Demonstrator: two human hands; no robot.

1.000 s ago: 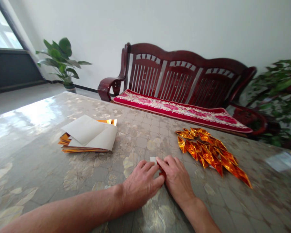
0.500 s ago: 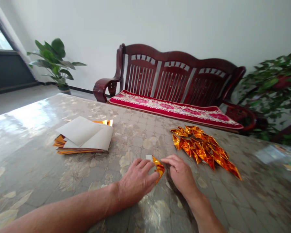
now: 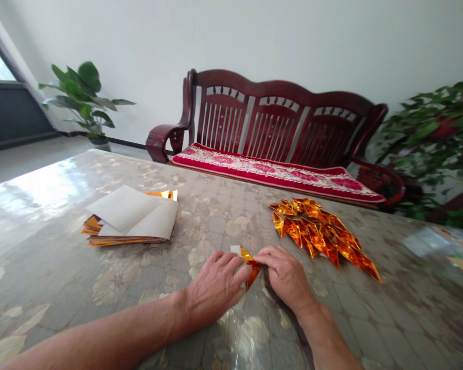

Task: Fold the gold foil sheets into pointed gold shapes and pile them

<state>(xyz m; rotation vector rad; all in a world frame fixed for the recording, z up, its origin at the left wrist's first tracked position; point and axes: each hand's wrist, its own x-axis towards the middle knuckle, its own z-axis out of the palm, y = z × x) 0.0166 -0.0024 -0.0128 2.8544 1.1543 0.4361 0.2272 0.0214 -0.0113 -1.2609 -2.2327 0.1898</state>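
Note:
A small folded piece of gold foil paper (image 3: 252,273) lies on the table between my hands, and a bit of its pale underside shows at the top left corner. My left hand (image 3: 219,280) holds it down from the left, fingers bent over it and covering much of it. At its right edge, my right hand (image 3: 283,272) pinches with thumb and forefinger, the other fingers curled in. How much paper sits inside the pinch is hidden. To the right lies a group of folded gold foil pieces (image 3: 316,231), pointed at the ends and set in overlapping rows.
At the left lies a stack of foil-backed paper sheets (image 3: 139,216), pale side up. A clear plastic bag (image 3: 432,241) is on the right of the patterned table (image 3: 139,288). Behind stand a wooden bench (image 3: 266,123) and leafy plants (image 3: 81,97).
My right fingertips have moved left onto the foil paper's edge, where a gap showed before. My left hand stays over the paper. The view has shifted slightly.

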